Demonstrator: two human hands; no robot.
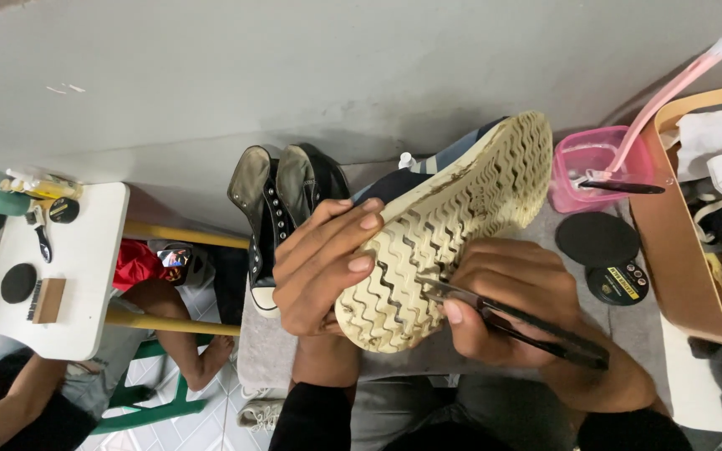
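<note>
My left hand point(321, 266) grips a sports shoe point(453, 219) by its heel end, sole turned up toward me. The cream sole has wavy grooves with dark dirt in them. My right hand point(511, 302) pinches black tweezers point(513, 318), their tips set into a groove near the middle of the sole. The shoe's dark blue upper shows along the far edge.
A pair of black high-top sneakers point(280, 207) stands behind my left hand. At the right are a pink tub point(597, 167) with a pink brush, a black lid point(598, 239), an open tin point(618, 282) and a tan basket point(683, 276). Another person point(160, 317) sits by a white table point(85, 267) on the left.
</note>
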